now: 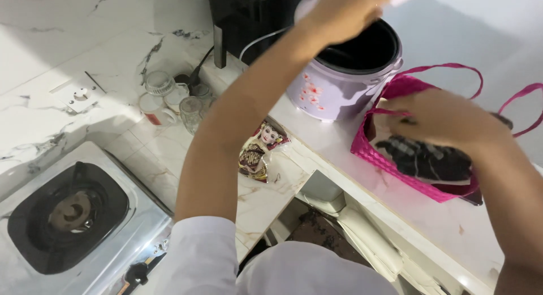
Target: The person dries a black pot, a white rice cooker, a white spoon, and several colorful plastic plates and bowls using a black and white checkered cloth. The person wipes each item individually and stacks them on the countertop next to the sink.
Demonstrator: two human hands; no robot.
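Hands busy on the bench (339,142): left hand (339,12) closed over the lilac rice cooker's (339,80) open rim, right hand (441,117) reaching into the pink woven basket (384,153) just beside it, grip impossible to tell.

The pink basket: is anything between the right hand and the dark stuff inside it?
Nothing visible. The right hand already reaches into the pink basket, right over the dark patterned bundle lying inside. The basket's handles arch beside and behind the hand, not across it. Whether the fingers touch the bundle cannot be told.
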